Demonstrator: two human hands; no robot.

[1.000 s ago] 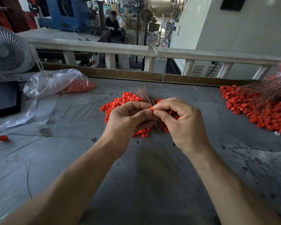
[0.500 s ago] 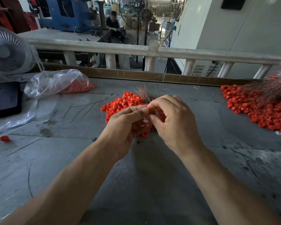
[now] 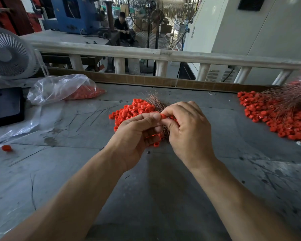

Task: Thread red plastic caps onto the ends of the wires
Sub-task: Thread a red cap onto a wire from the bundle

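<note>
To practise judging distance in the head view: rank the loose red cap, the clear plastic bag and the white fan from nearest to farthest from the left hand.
1. Clear plastic bag, up and left of the left hand.
2. Loose red cap, alone on the table's left side.
3. White fan, far left corner.

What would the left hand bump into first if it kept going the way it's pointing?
Probably the right hand: the left hand points right at it, fingertips already meeting around one red cap.
</note>
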